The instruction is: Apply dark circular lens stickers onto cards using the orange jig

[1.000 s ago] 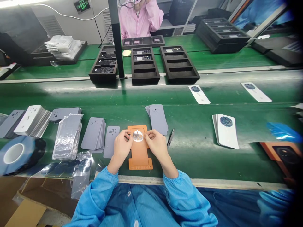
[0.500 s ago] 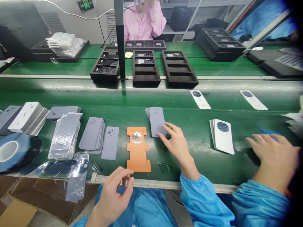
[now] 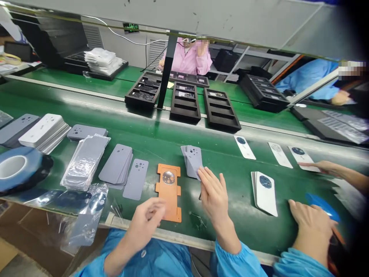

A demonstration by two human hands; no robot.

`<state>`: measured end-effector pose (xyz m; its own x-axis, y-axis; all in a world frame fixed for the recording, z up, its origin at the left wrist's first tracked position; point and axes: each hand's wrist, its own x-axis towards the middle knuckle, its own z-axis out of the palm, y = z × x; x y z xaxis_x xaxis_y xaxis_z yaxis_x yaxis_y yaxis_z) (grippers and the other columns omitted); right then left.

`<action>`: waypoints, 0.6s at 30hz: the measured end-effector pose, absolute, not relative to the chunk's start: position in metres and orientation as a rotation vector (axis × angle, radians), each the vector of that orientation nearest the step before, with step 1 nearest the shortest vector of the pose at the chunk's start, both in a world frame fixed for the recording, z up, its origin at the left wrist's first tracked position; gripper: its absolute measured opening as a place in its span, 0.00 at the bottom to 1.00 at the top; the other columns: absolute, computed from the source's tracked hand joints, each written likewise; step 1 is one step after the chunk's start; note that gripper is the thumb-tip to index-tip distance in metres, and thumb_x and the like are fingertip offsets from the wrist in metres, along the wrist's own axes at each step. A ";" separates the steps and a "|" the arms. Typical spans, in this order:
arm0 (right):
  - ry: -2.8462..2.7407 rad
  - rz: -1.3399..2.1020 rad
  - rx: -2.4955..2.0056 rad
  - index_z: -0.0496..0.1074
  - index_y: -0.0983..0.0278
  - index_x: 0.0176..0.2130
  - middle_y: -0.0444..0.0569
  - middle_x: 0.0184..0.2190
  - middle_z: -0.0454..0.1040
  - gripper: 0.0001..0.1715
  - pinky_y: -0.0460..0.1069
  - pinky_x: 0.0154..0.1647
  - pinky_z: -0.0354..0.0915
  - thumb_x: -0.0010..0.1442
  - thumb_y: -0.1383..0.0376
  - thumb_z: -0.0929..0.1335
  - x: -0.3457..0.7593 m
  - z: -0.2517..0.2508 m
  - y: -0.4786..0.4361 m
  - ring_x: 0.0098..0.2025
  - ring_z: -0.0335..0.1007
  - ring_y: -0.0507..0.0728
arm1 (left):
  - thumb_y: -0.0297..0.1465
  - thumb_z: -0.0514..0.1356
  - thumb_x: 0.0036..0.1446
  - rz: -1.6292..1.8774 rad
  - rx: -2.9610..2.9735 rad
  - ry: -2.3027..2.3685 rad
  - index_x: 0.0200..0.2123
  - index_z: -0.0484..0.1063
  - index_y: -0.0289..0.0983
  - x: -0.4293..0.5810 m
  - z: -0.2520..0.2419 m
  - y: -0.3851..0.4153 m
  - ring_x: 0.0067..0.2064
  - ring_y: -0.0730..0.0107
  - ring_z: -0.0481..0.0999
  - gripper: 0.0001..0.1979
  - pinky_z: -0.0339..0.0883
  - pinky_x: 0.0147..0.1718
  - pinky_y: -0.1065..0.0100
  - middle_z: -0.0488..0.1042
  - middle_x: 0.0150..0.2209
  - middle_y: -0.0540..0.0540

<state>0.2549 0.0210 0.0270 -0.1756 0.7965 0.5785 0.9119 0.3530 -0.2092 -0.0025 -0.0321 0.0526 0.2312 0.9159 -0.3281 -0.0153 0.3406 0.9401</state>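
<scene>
Two hands, apart. Left hand (image 3: 147, 220), curled and blurred, at the near end of the orange holder (image 3: 170, 197); can't tell whether it holds anything. Right hand (image 3: 213, 194), fingers close together, reaches the near corner of the gray panels (image 3: 193, 158), right of the holder; grip hidden. Shiny disc (image 3: 168, 177) at the holder's far end. My judgement: handle panels by their edges, fingertips off the disc.

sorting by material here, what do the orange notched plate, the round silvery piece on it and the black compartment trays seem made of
Orange notched plate: probably matte plastic, from its even, glare-free colour.
Round silvery piece: polished metal or mirror-finish film, given its bright reflections.
Black compartment trays: perhaps matte dense foam, going by dull, thick walls.
</scene>
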 end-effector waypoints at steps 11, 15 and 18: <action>-2.103 0.208 -1.127 0.65 0.54 0.65 0.56 0.66 0.66 0.31 0.70 0.67 0.58 0.64 0.62 0.69 0.189 0.035 -0.024 0.68 0.60 0.68 | 0.42 0.68 0.55 0.969 0.813 0.984 0.46 0.73 0.33 0.004 0.036 0.008 0.43 0.58 0.83 0.21 0.75 0.46 0.61 0.83 0.42 0.38; -1.815 0.494 -1.438 0.51 0.56 0.71 0.58 0.70 0.58 0.41 0.65 0.66 0.62 0.65 0.62 0.68 0.202 0.041 0.011 0.67 0.61 0.65 | 0.41 0.66 0.56 0.890 0.886 0.978 0.46 0.73 0.34 0.011 0.022 0.006 0.42 0.59 0.83 0.19 0.76 0.46 0.59 0.83 0.42 0.39; -1.729 0.834 -1.443 0.47 0.57 0.73 0.56 0.61 0.69 0.45 0.60 0.58 0.71 0.64 0.62 0.68 0.206 0.042 0.031 0.53 0.74 0.60 | 0.37 0.64 0.59 0.863 0.971 1.003 0.46 0.74 0.35 0.018 0.014 0.008 0.44 0.59 0.83 0.16 0.76 0.48 0.58 0.82 0.43 0.39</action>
<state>0.2056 0.0314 0.0424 -0.1105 0.9863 0.1224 0.5179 0.1622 -0.8399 0.0185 0.0082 0.0137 0.3037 0.9117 -0.2768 -0.1377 0.3295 0.9341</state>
